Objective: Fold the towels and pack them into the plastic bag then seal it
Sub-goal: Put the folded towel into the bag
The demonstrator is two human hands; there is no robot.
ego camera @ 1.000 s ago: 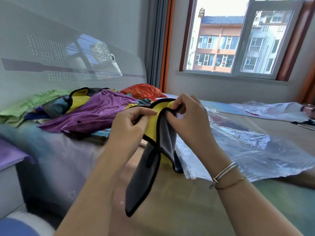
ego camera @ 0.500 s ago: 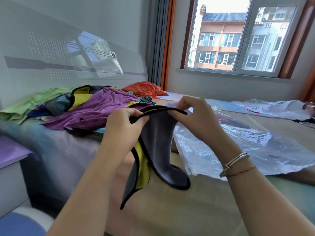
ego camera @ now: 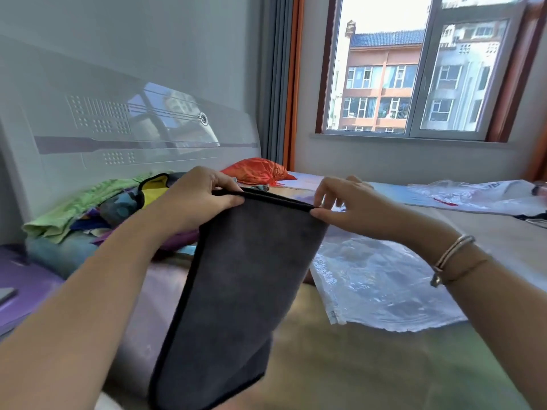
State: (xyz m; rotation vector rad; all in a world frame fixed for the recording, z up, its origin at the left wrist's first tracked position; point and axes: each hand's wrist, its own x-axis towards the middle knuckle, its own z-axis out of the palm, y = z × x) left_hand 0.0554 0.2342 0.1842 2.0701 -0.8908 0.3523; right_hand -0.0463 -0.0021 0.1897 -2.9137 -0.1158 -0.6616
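A dark grey towel (ego camera: 239,279) with black trim hangs flat in the air over the bed. My left hand (ego camera: 198,199) pinches its top left corner and my right hand (ego camera: 349,208) pinches its top right corner, so the top edge is stretched between them. A clear plastic bag (ego camera: 381,285) lies flat on the bed below my right hand. A heap of coloured towels (ego camera: 97,208), green, yellow, purple and blue, sits at the left by the headboard, partly hidden behind my left arm.
An orange cloth bundle (ego camera: 257,171) lies at the head of the bed. A second plastic bag (ego camera: 485,196) lies at the far right. The headboard (ego camera: 118,134) stands on the left, a window (ego camera: 414,72) behind. A purple surface (ego camera: 20,279) borders the bed's left side.
My hands have moved apart and upward, spreading the bunched towel out flat. Its yellow side no longer shows; the grey side faces me.
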